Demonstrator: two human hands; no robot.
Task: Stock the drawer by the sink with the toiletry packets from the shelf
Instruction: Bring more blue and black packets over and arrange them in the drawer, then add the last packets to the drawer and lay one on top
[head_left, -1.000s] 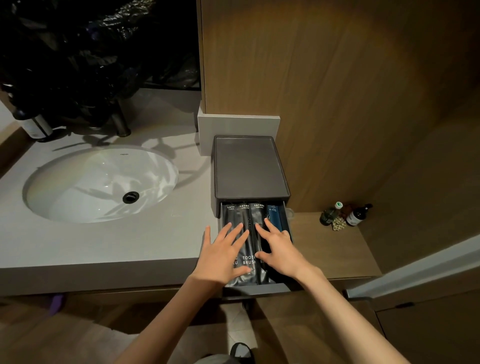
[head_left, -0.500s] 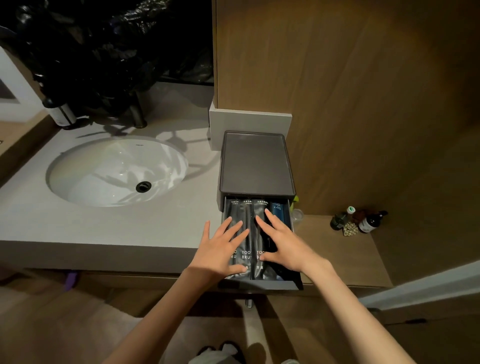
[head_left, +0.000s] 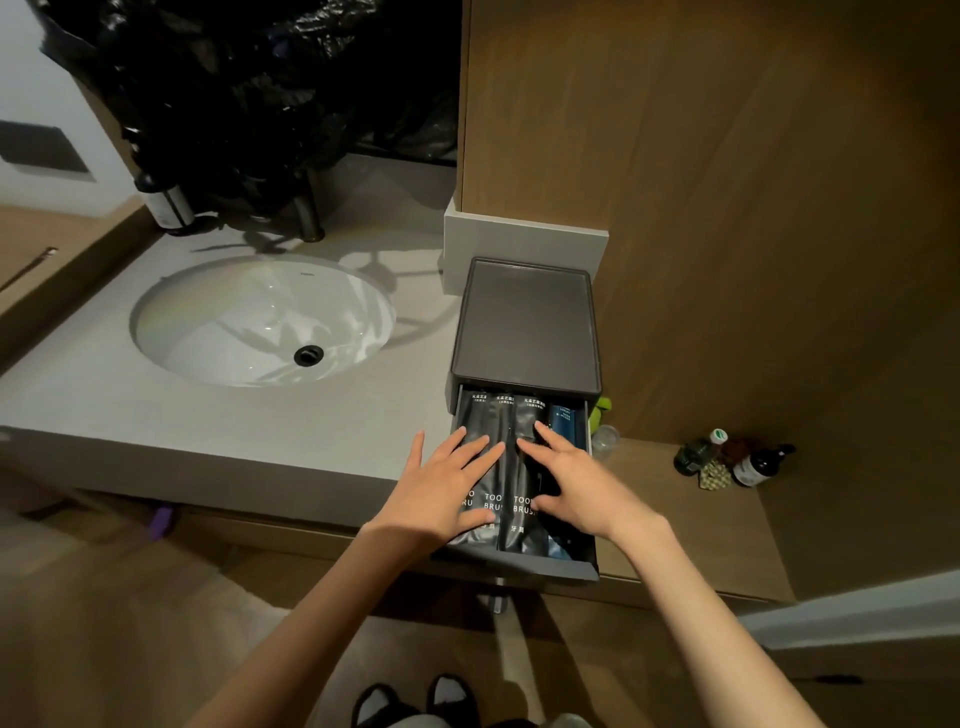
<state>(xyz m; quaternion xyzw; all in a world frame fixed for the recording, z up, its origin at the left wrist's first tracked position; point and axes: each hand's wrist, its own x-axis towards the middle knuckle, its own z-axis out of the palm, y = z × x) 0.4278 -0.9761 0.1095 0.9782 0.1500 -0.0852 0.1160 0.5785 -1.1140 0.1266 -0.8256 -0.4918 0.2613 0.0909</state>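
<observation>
A small dark grey box (head_left: 524, 322) with a flat, smooth top is seen on the pale stone counter (head_left: 208, 426), just right of the round white sink (head_left: 260, 322). Its drawer (head_left: 519, 566) is pulled out toward the person. Inside, long shiny black toiletry packets (head_left: 524, 415) are laid side by side, with white letters printed on them. A blue packet (head_left: 563, 418) is tucked along the right wall. The left hand (head_left: 447, 488) is laid flat on the left packets, with the fingers straight and spread; nothing is gripped by it. The right hand (head_left: 576, 483) is laid on the right packets, with the fingers spread and only a little bent; nothing is pinched or held by it either. A gap is left between the two hands, and a packet is seen through it. A low wooden shelf (head_left: 701, 530) is set to the right of the drawer, and small bottles (head_left: 758, 465) are stood on it near the smooth wooden wall. A crinkly black plastic bag (head_left: 234, 78) is piled behind the sink, above a round metal tap (head_left: 309, 213)
</observation>
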